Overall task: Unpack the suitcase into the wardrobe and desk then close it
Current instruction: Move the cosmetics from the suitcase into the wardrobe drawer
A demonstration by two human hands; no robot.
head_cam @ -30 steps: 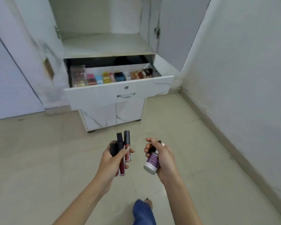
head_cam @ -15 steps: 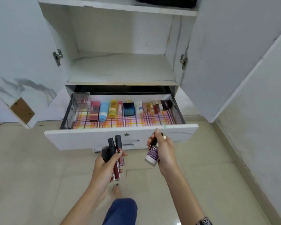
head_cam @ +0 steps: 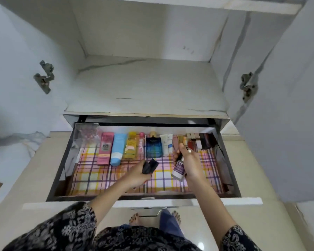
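Observation:
I stand over the wardrobe's open drawer (head_cam: 243, 200), lined with a checked pink and yellow cloth (head_cam: 91, 176). My left hand (head_cam: 137, 175) grips a bunch of dark-capped lip gloss tubes (head_cam: 150, 166) above the middle of the cloth. My right hand (head_cam: 190, 163) holds a small white bottle with a purple label (head_cam: 179, 169) over the drawer's right half, near the back row. The suitcase is out of view.
Along the drawer's back stand a clear box (head_cam: 86, 135), a pink tube (head_cam: 105, 148), a blue tube (head_cam: 117, 149), a yellow bottle (head_cam: 130, 147), a blue perfume bottle (head_cam: 153, 147) and several lipsticks (head_cam: 198, 141). A bare wardrobe shelf (head_cam: 149, 87) lies above, with both doors swung open.
I have stepped up to the wardrobe. Both hands moved forward from in front of the drawer to over its cloth, still holding the tubes and the bottle.

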